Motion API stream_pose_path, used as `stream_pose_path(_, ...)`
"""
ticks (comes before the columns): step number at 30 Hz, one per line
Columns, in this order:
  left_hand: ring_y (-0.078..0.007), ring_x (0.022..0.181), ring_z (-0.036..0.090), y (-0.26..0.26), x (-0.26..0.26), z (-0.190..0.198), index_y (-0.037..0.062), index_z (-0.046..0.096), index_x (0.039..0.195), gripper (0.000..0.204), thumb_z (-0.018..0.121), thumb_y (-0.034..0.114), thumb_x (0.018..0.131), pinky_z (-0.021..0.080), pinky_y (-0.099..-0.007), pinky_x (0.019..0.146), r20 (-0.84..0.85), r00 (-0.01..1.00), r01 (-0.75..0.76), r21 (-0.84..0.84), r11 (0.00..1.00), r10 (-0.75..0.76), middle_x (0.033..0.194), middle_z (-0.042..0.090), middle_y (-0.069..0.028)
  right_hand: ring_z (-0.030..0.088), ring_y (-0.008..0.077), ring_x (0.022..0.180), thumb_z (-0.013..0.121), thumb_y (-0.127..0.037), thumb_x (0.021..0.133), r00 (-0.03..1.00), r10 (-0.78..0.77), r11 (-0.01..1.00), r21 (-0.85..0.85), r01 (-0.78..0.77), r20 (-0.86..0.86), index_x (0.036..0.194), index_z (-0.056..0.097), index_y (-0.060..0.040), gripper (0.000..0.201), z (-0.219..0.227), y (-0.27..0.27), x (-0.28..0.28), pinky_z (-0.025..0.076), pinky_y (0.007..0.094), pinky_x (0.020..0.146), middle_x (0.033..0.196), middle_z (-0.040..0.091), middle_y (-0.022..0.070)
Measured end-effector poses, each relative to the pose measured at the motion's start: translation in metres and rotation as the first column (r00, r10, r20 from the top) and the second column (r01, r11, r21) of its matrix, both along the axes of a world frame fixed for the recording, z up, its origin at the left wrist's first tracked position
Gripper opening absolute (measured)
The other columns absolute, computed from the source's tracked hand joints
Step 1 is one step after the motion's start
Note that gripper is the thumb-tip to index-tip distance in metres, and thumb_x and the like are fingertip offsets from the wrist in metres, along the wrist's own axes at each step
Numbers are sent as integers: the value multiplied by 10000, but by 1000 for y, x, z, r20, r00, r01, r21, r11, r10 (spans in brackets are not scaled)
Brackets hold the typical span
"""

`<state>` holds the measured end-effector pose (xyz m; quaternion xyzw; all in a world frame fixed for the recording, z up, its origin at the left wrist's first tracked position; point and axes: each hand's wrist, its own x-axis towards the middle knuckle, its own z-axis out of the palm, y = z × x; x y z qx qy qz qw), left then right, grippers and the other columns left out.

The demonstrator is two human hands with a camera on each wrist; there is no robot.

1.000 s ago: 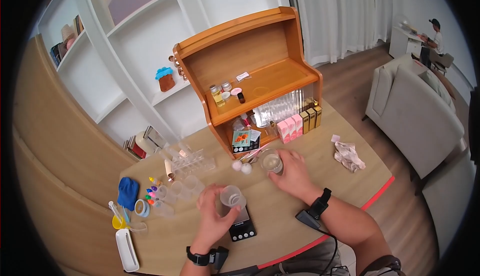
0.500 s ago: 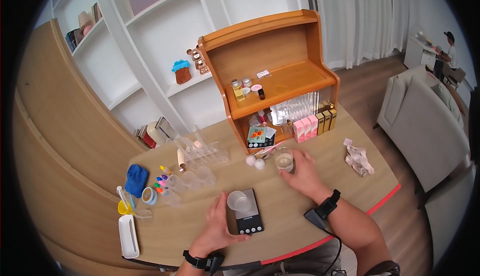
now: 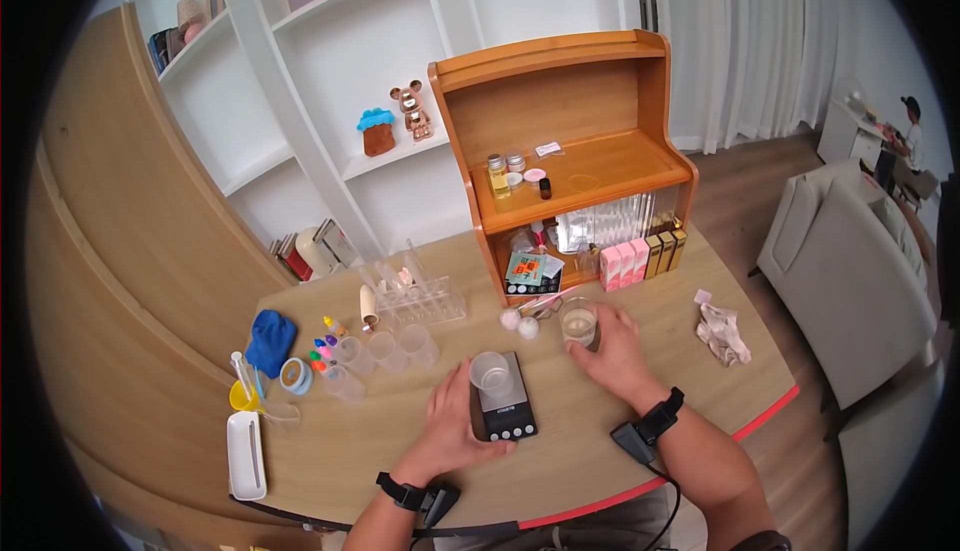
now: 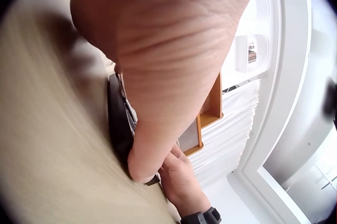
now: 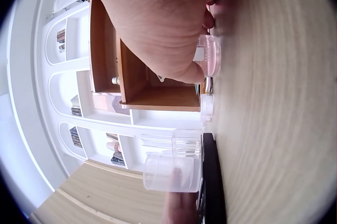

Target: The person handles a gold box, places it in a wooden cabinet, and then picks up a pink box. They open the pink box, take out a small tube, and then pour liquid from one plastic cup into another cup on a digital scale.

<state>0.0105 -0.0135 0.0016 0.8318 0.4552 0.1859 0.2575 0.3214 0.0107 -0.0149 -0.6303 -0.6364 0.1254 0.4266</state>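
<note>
A black kitchen scale (image 3: pixel 515 416) with a silver plate lies before me, a translucent plastic cup (image 3: pixel 491 375) upright on it. My left hand (image 3: pixel 452 431) lies along the scale's left side, its fingers extended beside the cup and its thumb against the front edge by the buttons. In the left wrist view the thumb (image 4: pixel 147 155) hides much of the scale. My right hand (image 3: pixel 622 354) grips a clear cup (image 3: pixel 577 323) by its right side, thumb in front and fingers behind. Fine markings show on that cup (image 5: pixel 212 58) in the right wrist view, close over the tabletop.
A wooden shelf (image 3: pixel 570 176) with bottles and boxes stands behind. White puffs (image 3: pixel 527 327) lie beside the right cup. To the left are several empty cups (image 3: pixel 383 349), a clear tube rack (image 3: pixel 425 303), coloured bottles and a white tray (image 3: pixel 245 456). Crumpled tissue (image 3: pixel 722 334) lies right.
My left hand let go of the translucent cup on the scale and lowered to the scale's side and front edge. The scale has since slid forward with the cup. My right hand keeps its grip.
</note>
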Motion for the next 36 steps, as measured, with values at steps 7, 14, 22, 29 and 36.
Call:
stream_pose_path(7, -470, 1631, 202, 9, 3, 6, -67, 74, 1706, 1449, 981, 443, 696, 157, -525, 1332, -39, 999, 27, -47, 999, -29, 1725, 250, -324, 571, 412, 1304, 829, -268, 843, 1000, 4, 1000, -12, -3, 16, 1341, 646, -72, 566, 1, 1, 0, 405, 530, 1141, 1305, 691, 190)
stream_pose_path(14, -434, 1674, 104, 27, -17, 24, -38, 29, 1724, 1361, 919, 346, 770, 119, -479, 1357, 183, 982, 107, -317, 942, -50, 1772, 164, -311, 574, 407, 1301, 825, -278, 849, 1000, -2, 1000, 0, 2, 3, 1350, 643, -73, 571, -4, 2, 0, 395, 524, 1152, 1317, 689, 181)
stream_pose_path(22, -425, 1676, 91, 26, -17, 12, -19, 18, 1731, 1327, 900, 303, 793, 105, -477, 1356, 46, 998, 62, -264, 963, -52, 1790, 149, -276, 564, 408, 1308, 835, -244, 847, 1000, 16, 1000, 23, -15, -7, 1397, 616, -80, 614, -5, 2, -1, 399, 527, 1150, 1329, 690, 167)
stream_pose_path(29, -469, 1655, 124, 24, -15, 8, -60, 44, 1714, 1295, 878, 313, 797, 110, -504, 1347, 70, 995, 89, -221, 971, -75, 1728, 220, -345, 561, 408, 1306, 838, -233, 852, 1000, 29, 1000, -6, -29, 7, 1405, 609, -81, 618, 0, 2, -1, 392, 522, 1163, 1341, 684, 172)
stream_pose_path(36, -475, 1656, 108, 23, -13, 9, -54, 29, 1714, 1313, 881, 337, 795, 92, -526, 1344, 68, 995, 90, -219, 972, -77, 1730, 222, -338, 561, 418, 1301, 835, -249, 864, 998, 16, 1000, -23, -14, 64, 1414, 586, -43, 638, 2, 0, 0, 396, 518, 1149, 1348, 673, 197)
